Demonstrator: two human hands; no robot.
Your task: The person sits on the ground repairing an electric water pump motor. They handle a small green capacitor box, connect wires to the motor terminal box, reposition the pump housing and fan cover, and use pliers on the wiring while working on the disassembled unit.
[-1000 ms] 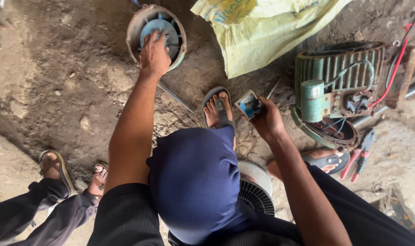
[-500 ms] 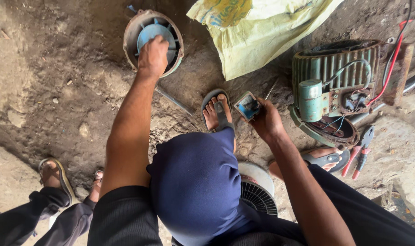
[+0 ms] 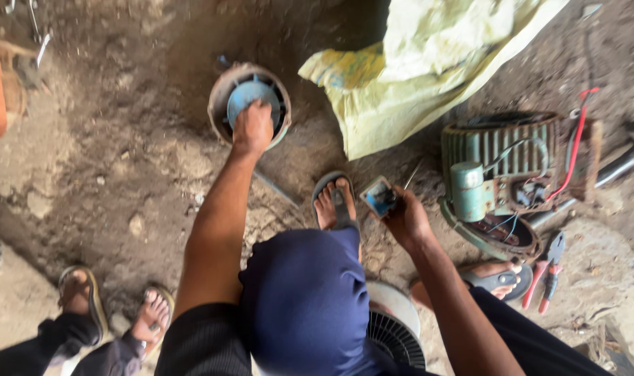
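So the person was crouched over a dirt floor (image 3: pixel 108 160) with the left hand (image 3: pixel 253 127) stretched out and closed down on a round metal end cover with a light-blue fan disc inside it (image 3: pixel 249 101), which sat on the ground well ahead of the knees. Fingers looked curled onto the blue part, though I couldn't tell if it was a real grip or just pressing. The right hand (image 3: pixel 406 219) was pinched around a small flat blue-faced rectangular piece (image 3: pixel 379 197), held up just beside the sandalled foot (image 3: pixel 335 202). To the right sat a green ribbed electric motor body with loose wires and a pale-green cylinder capacitor (image 3: pixel 501 174), with red-handled pliers (image 3: pixel 548 271) on the ground near it and a yellow woven plastic sack (image 3: pixel 428 63) behind. Another person's sandalled feet (image 3: pixel 115 306) showed at lower left. My read: this was the stage of picking up the fan cover, and lifting it would need a firmer wrap on the rim.
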